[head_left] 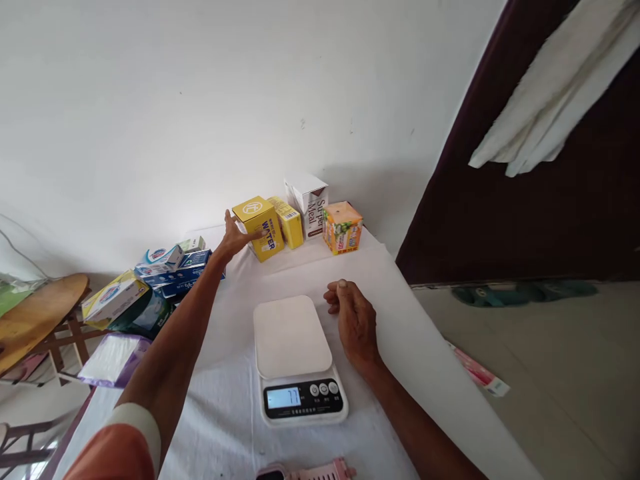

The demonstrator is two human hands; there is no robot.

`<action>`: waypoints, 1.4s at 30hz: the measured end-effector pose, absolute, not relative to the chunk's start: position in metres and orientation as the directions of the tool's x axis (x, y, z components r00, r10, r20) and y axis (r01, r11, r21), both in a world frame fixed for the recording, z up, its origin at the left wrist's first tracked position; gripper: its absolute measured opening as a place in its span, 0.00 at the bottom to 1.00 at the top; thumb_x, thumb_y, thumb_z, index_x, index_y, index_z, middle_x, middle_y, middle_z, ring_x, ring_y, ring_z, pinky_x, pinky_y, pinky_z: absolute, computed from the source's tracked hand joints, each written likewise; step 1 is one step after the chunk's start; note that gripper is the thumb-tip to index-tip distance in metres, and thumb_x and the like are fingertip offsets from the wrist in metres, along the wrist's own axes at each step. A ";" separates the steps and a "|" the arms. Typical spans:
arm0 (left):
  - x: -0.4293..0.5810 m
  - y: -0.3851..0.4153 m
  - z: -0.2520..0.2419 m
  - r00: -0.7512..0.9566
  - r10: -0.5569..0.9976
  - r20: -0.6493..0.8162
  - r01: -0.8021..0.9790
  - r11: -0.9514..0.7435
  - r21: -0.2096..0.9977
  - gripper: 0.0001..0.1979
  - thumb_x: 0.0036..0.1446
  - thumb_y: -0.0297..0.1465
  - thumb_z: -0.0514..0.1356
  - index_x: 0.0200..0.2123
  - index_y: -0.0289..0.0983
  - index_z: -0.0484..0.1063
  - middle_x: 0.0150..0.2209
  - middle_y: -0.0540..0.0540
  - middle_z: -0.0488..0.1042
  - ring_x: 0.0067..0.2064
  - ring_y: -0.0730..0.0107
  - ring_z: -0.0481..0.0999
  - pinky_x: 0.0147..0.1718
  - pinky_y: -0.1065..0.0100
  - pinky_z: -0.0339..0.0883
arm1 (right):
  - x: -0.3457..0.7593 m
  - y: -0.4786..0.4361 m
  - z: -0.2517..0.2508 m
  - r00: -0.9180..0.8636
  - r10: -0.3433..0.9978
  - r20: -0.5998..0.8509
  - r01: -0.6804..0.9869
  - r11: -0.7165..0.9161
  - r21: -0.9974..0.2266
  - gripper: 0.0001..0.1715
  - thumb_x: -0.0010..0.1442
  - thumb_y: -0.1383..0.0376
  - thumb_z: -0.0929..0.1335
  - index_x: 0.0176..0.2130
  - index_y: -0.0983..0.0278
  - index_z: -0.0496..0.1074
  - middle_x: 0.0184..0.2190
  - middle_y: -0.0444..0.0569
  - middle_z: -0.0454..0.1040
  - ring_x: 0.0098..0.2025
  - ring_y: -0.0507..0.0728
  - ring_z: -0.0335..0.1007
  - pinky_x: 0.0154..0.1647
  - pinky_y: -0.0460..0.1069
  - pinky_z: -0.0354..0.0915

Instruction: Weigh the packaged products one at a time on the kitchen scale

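Observation:
My left hand [240, 239] reaches across the table to a yellow box marked "WATER" [265, 230]. Its thumb presses the front face and its fingers lie along the left side and top corner, gripping the box where it stands. My right hand [354, 319] rests in the air or on the cloth beside the scale, which I cannot tell, its fingers loosely curled and holding nothing. Between my arms lies a white kitchen scale [293, 340]; its platform is bare and its lit display seems to read 77.
Near the wall stand a second yellow box [291, 223], a white "Super Meal" box [311, 207] and an orange box [343, 230]. Several boxes and packets [170, 273] pile up at the left edge. A pink watch [310, 471] lies in front. Slippers [520, 293] and a pink carton [480, 370] are on the floor.

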State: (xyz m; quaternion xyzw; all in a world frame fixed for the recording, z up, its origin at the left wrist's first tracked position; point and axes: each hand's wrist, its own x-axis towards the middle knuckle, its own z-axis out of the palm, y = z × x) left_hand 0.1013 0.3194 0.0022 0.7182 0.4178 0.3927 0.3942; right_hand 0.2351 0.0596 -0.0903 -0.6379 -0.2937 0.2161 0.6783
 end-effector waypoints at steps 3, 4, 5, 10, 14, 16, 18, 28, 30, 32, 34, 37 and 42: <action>0.102 0.324 0.001 0.406 0.894 0.188 0.243 -0.304 0.921 0.53 0.28 0.36 0.81 0.56 0.37 0.57 0.54 0.35 0.73 0.57 0.48 0.75 0.54 0.49 0.75 | 0.235 0.061 -0.090 0.729 0.673 0.123 0.084 0.090 -0.992 0.36 0.66 0.35 0.58 0.36 0.60 0.73 0.30 0.48 0.76 0.32 0.57 0.71 0.34 0.51 0.69; 0.102 0.322 0.000 0.400 0.898 0.186 0.237 -0.297 0.925 0.49 0.28 0.34 0.81 0.52 0.38 0.59 0.51 0.37 0.75 0.55 0.49 0.76 0.52 0.50 0.75 | 0.235 0.061 -0.089 0.726 0.677 0.123 0.085 0.089 -0.992 0.36 0.66 0.35 0.58 0.35 0.60 0.73 0.30 0.48 0.76 0.32 0.57 0.71 0.34 0.51 0.69; 0.103 0.320 0.000 0.383 0.904 0.190 0.235 -0.294 0.926 0.46 0.27 0.33 0.81 0.49 0.39 0.60 0.49 0.39 0.76 0.54 0.50 0.76 0.52 0.50 0.76 | 0.235 0.061 -0.089 0.722 0.680 0.123 0.084 0.089 -0.992 0.35 0.66 0.35 0.58 0.35 0.60 0.73 0.30 0.48 0.76 0.33 0.57 0.72 0.34 0.51 0.69; 0.099 0.294 -0.004 0.247 0.935 0.253 0.244 -0.313 0.918 0.40 0.29 0.31 0.81 0.42 0.40 0.60 0.51 0.39 0.73 0.53 0.54 0.76 0.51 0.54 0.76 | 0.235 0.062 -0.089 0.708 0.694 0.130 0.092 0.091 -0.992 0.34 0.67 0.36 0.58 0.34 0.59 0.72 0.29 0.48 0.76 0.34 0.57 0.72 0.34 0.51 0.68; 0.074 0.250 0.006 0.231 0.914 0.332 0.233 -0.384 0.894 0.40 0.32 0.34 0.80 0.46 0.39 0.62 0.51 0.41 0.74 0.52 0.54 0.78 0.51 0.52 0.76 | 0.234 0.062 -0.089 0.703 0.697 0.139 0.104 0.093 -0.990 0.35 0.66 0.35 0.57 0.33 0.59 0.71 0.28 0.47 0.75 0.32 0.57 0.71 0.34 0.51 0.68; 0.056 0.221 0.018 0.281 0.881 0.380 0.198 -0.440 0.876 0.40 0.35 0.36 0.79 0.50 0.39 0.62 0.51 0.41 0.76 0.51 0.54 0.79 0.50 0.53 0.77 | 0.234 0.062 -0.089 0.703 0.698 0.140 0.108 0.090 -0.990 0.35 0.66 0.35 0.57 0.33 0.59 0.71 0.28 0.48 0.75 0.32 0.57 0.71 0.34 0.51 0.68; 0.038 0.190 0.032 0.358 0.852 0.383 0.188 -0.467 0.864 0.42 0.38 0.37 0.78 0.54 0.39 0.63 0.53 0.40 0.76 0.51 0.52 0.80 0.47 0.55 0.79 | 0.233 0.062 -0.090 0.702 0.698 0.137 0.110 0.084 -0.990 0.34 0.66 0.36 0.58 0.34 0.59 0.71 0.29 0.48 0.76 0.33 0.57 0.71 0.34 0.51 0.68; 0.014 0.108 0.027 0.559 0.798 0.226 0.319 -0.458 0.830 0.42 0.40 0.36 0.77 0.58 0.41 0.64 0.55 0.38 0.76 0.53 0.47 0.78 0.51 0.47 0.78 | 0.232 0.059 -0.090 0.695 0.702 0.152 0.136 0.079 -0.988 0.34 0.66 0.36 0.59 0.35 0.61 0.72 0.30 0.49 0.76 0.33 0.57 0.72 0.33 0.51 0.69; 0.016 0.107 0.023 0.570 0.794 0.210 0.328 -0.455 0.828 0.40 0.41 0.36 0.77 0.57 0.42 0.65 0.55 0.38 0.75 0.53 0.48 0.78 0.51 0.47 0.78 | 0.232 0.059 -0.089 0.698 0.700 0.150 0.137 0.076 -0.988 0.35 0.65 0.35 0.59 0.35 0.61 0.72 0.30 0.49 0.76 0.33 0.57 0.72 0.33 0.51 0.69; 0.017 0.108 0.022 0.579 0.791 0.197 0.327 -0.447 0.833 0.40 0.42 0.35 0.76 0.58 0.42 0.64 0.56 0.38 0.75 0.53 0.48 0.78 0.51 0.47 0.77 | 0.232 0.059 -0.089 0.699 0.700 0.146 0.134 0.072 -0.988 0.35 0.65 0.35 0.59 0.34 0.61 0.72 0.29 0.49 0.76 0.33 0.57 0.72 0.33 0.51 0.69; 0.015 0.108 0.022 0.606 0.773 0.188 0.338 -0.464 0.819 0.43 0.44 0.35 0.76 0.61 0.42 0.62 0.58 0.38 0.74 0.55 0.47 0.77 0.54 0.46 0.76 | 0.231 0.059 -0.089 0.699 0.701 0.139 0.128 0.068 -0.989 0.35 0.65 0.35 0.59 0.34 0.61 0.73 0.29 0.49 0.76 0.32 0.57 0.72 0.32 0.51 0.69; 0.010 0.110 0.024 0.676 0.711 0.192 0.362 -0.547 0.755 0.50 0.46 0.38 0.75 0.68 0.43 0.55 0.62 0.37 0.69 0.61 0.45 0.72 0.60 0.44 0.70 | 0.231 0.059 -0.089 0.702 0.700 0.132 0.125 0.061 -0.990 0.35 0.65 0.36 0.59 0.35 0.61 0.73 0.29 0.49 0.76 0.32 0.57 0.72 0.33 0.51 0.69; 0.001 0.114 0.029 0.653 0.714 0.251 0.376 -0.593 0.712 0.65 0.42 0.45 0.77 0.74 0.43 0.42 0.70 0.34 0.56 0.71 0.39 0.56 0.68 0.42 0.57 | 0.231 0.059 -0.089 0.696 0.705 0.137 0.136 0.058 -0.989 0.33 0.66 0.38 0.59 0.35 0.61 0.73 0.29 0.49 0.76 0.32 0.57 0.71 0.32 0.51 0.69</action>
